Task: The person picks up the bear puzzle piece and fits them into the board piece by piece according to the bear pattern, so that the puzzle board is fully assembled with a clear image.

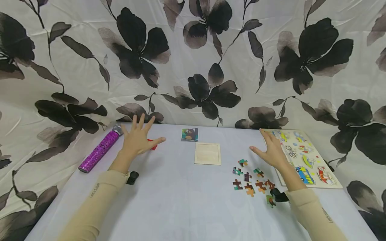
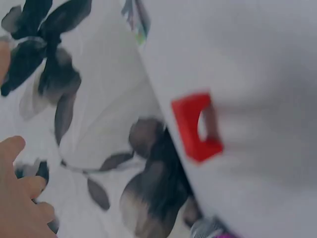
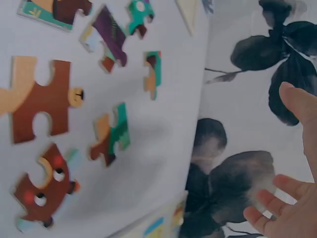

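Observation:
My left hand (image 1: 137, 139) is held over the table's back left with its fingers spread and nothing in it. Partly hidden behind its thumb is a small red arch-shaped block (image 1: 153, 146), which the left wrist view shows whole. At the right, my right hand (image 1: 273, 154), empty too, has its fingers extended and overlaps the left edge of a picture board (image 1: 313, 150). Several loose jigsaw pieces (image 1: 248, 177) lie in front of it; the right wrist view shows a brown piece with an animal's eyes (image 3: 47, 186).
A square wooden tray (image 1: 207, 162) lies near the table's middle, with a small bear picture card (image 1: 190, 134) behind it. Left of my left hand lies a glittery purple microphone (image 1: 101, 149). A flower-patterned cloth (image 1: 253, 93) hangs behind the table.

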`<state>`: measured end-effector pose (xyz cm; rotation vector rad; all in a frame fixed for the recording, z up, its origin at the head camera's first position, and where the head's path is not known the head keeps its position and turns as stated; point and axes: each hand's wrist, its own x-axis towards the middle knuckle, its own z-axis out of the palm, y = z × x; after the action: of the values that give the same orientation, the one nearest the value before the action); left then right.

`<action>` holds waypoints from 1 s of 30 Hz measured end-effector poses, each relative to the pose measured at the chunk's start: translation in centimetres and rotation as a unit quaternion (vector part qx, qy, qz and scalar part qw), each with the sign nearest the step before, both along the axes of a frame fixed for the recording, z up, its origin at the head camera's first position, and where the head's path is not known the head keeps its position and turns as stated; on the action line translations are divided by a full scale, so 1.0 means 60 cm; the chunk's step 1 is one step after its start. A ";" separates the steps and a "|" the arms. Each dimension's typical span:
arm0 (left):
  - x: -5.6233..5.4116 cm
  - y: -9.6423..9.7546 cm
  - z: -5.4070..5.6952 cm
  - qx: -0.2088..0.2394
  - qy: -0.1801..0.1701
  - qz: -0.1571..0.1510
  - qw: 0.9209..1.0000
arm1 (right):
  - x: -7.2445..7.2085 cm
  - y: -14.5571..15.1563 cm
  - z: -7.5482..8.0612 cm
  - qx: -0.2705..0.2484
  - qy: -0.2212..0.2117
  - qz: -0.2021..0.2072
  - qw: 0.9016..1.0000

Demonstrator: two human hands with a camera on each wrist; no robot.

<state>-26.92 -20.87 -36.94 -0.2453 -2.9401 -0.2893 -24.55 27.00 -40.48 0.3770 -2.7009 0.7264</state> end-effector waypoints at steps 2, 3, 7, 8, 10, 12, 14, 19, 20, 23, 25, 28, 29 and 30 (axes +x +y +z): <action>0.000 0.018 -0.015 0.017 0.006 -0.011 1.000 | 0.000 -0.003 -0.012 -0.004 -0.011 0.003 1.000; 0.000 0.027 -0.023 0.026 0.011 -0.016 0.999 | 0.000 -0.004 -0.018 -0.004 -0.017 0.002 1.000; 0.000 0.067 -0.046 0.068 0.037 -0.034 0.996 | -0.001 -0.012 -0.036 -0.007 -0.032 0.008 0.999; -0.001 0.076 -0.051 0.077 0.035 -0.035 0.996 | -0.002 -0.014 -0.040 -0.006 -0.036 0.011 0.999; -0.003 0.096 -0.061 0.093 0.022 -0.037 0.995 | -0.003 -0.019 -0.049 -0.010 -0.048 0.018 0.999; -0.006 0.114 -0.071 0.110 0.001 -0.038 0.993 | -0.004 -0.024 -0.058 -0.016 -0.066 0.024 0.997; -0.012 0.132 -0.086 0.134 -0.021 -0.044 0.990 | -0.003 -0.028 -0.067 -0.021 -0.087 0.027 0.996; -0.027 0.172 -0.126 0.213 -0.051 -0.080 0.972 | -0.003 -0.033 -0.087 -0.024 -0.124 0.032 0.991; -0.030 0.178 -0.133 0.228 -0.050 -0.089 0.968 | -0.004 -0.033 -0.090 -0.022 -0.130 0.032 0.991; -0.039 0.193 -0.153 0.264 -0.050 -0.107 0.957 | -0.003 -0.036 -0.094 -0.022 -0.144 0.035 0.989; -0.044 0.200 -0.162 0.279 -0.055 -0.108 0.953 | -0.003 -0.037 -0.095 -0.023 -0.155 0.037 0.987; -0.050 0.209 -0.173 0.290 -0.071 -0.106 0.949 | -0.002 -0.041 -0.098 -0.015 -0.174 0.034 0.984; -0.051 0.212 -0.175 0.290 -0.078 -0.105 0.948 | -0.003 -0.042 -0.099 -0.009 -0.177 0.033 0.984; -0.052 0.215 -0.177 0.287 -0.084 -0.105 0.949 | -0.003 -0.042 -0.100 -0.004 -0.179 0.033 0.983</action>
<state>-30.04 -7.98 -47.55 -0.4627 -2.8272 -1.2194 -24.76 24.45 -46.46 0.3663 -3.0322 0.8985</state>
